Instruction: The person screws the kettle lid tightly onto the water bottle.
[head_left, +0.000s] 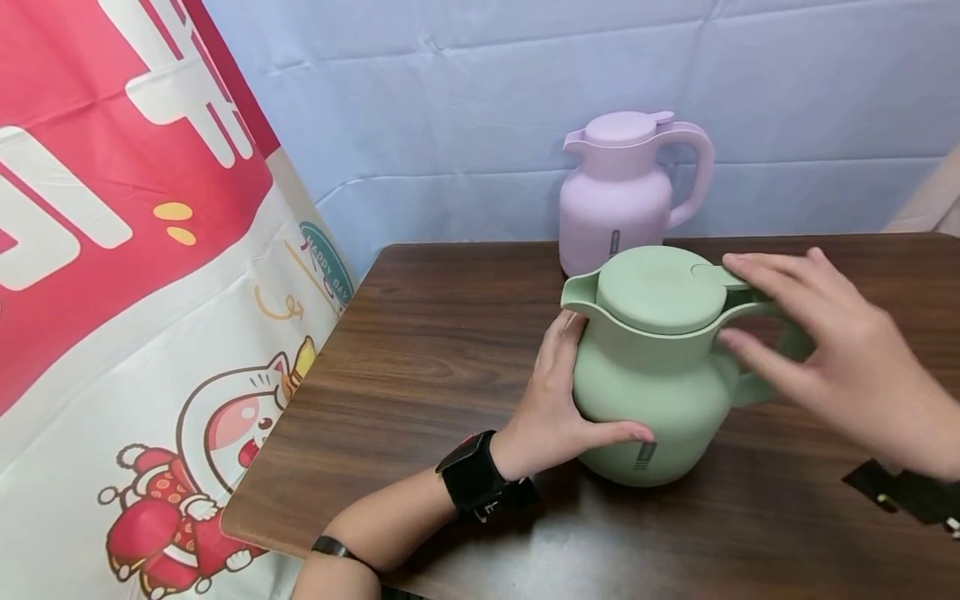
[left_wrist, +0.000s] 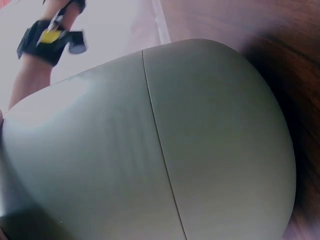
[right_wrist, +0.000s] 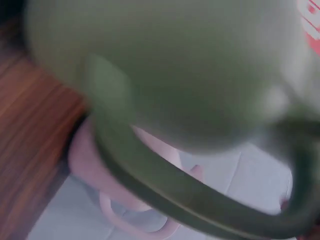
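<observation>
A pale green thermos jug (head_left: pixel 675 375) stands upright on the wooden table, its spout facing left. My left hand (head_left: pixel 551 408) grips the jug's rounded body from the left, thumb across the front; its fingers pass behind and are partly hidden. At the lid lever (head_left: pixel 731 277) are the fingertips of my right hand (head_left: pixel 847 350), fingers fairly straight, with the thumb lower beside the neck. The left wrist view is filled by the jug's side (left_wrist: pixel 150 145). Blurred in the right wrist view, the green handle (right_wrist: pixel 170 187) arcs across; little of the hand shows there.
Behind the green jug, near the table's back edge, stands a lilac thermos jug (head_left: pixel 618 196) with its handle to the right. The brown table (head_left: pixel 420 350) meets a pale blue cloth backdrop (head_left: pixel 480 125). On the left hangs a red and white printed cloth (head_left: pixel 135 358).
</observation>
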